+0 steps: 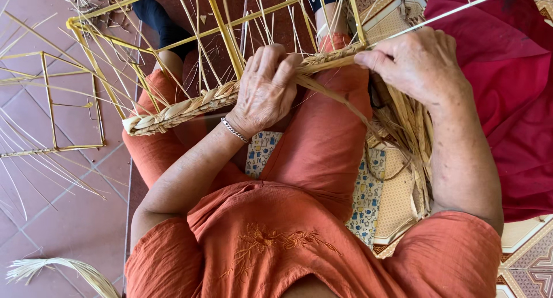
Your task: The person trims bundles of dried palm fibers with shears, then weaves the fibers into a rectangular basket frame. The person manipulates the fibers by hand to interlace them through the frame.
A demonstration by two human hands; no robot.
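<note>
While closed, hands grip braid (straw).

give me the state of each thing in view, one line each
left hand: fingers curled over the braided rim, gripping it
right hand: pinching straw strands at the rim's end
braided rim: partly woven
wire frame: wrapped in straw, resting on the lap
second frame: lying on the floor, untouched
</note>
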